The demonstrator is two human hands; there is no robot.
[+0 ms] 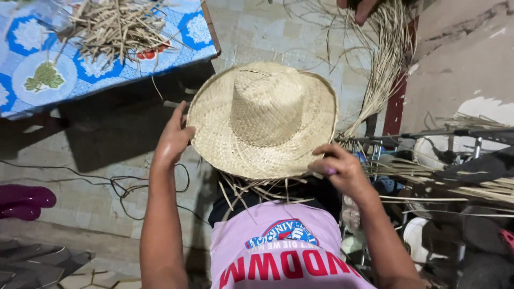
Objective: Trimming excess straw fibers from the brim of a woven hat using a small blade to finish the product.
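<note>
Pink printed shirt (pixel 278 251) nearest the camera, worn by the person, with loose pale straw ends (pixel 257 190) fanning out just above it from the unfinished edge of a woven, pale-straw, wide-brimmed hat (pixel 262 118). Held crown up over the lap between both hands, brim roughly level, apparently so the fraying near edge stays within reach. Left hand (pixel 174 136) at the left brim edge, fingers curled against the rim and closed on it. Right hand (pixel 342 168) at the lower right brim, fingertips pinched together on the weave and its loose strands. Below and left, a black cable (pixel 123 187) looping over the tiled floor (pixel 96 208), a dark purple rounded object (pixel 24 200) at the frame edge. Right of the hat, a metal frame (pixel 455 134) carrying long straw strips (pixel 482 187), kept close by. Farther off, a counter under a blue patterned cloth (pixel 32 75) bearing a heap of cut dry straw pieces (pixel 115 27); no true container visible. Farthest, another person's hand (pixel 364 8) gripping a hanging bundle of long straw (pixel 383 64).
</note>
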